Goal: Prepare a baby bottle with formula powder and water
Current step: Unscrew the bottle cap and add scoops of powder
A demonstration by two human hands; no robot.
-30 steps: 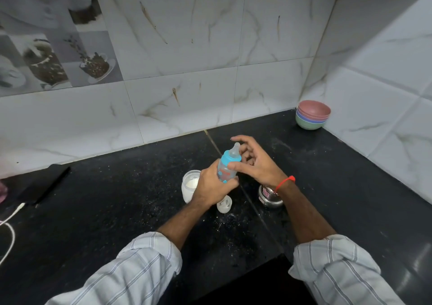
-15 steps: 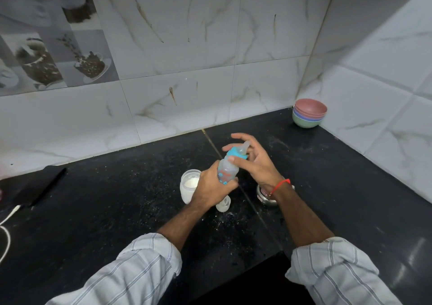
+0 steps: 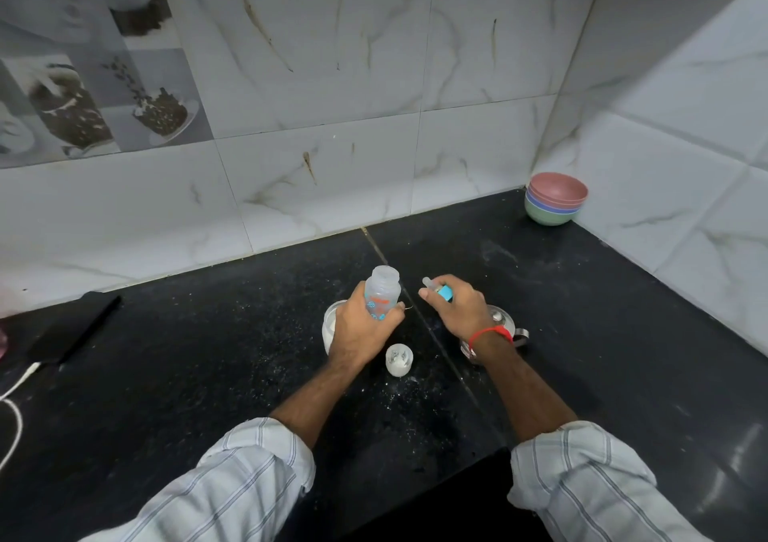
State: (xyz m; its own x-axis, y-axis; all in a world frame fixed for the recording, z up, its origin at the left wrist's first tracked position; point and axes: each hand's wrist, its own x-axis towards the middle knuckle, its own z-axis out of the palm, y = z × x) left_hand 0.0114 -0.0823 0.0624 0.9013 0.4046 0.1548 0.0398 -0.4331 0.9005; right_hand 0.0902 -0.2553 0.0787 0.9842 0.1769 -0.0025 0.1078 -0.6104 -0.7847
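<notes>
In the head view the left hand (image 3: 360,329) is wrapped around the lower body of the baby bottle (image 3: 382,292), fingers curled tight on it, holding it roughly upright with its long axis leaning slightly toward one o'clock and its open neck uppermost. The right hand (image 3: 457,306) sits just beside it at three o'clock, apart from the bottle, fingers closed on the blue-collared teat cap (image 3: 438,290), whose clear nipple points back toward the bottle at nine o'clock. The open mouth is therefore free on top, and I judge the right hand the one to feed it once the cap is put down. The glass of white powder (image 3: 330,327) stands touching-close behind the left hand at nine o'clock; the steel cup (image 3: 500,321) lies under the right wrist; a small clear cover (image 3: 399,359) stands at six o'clock on the black counter (image 3: 208,354). The bottle is clear plastic with orange and blue print, and looks unfilled.
</notes>
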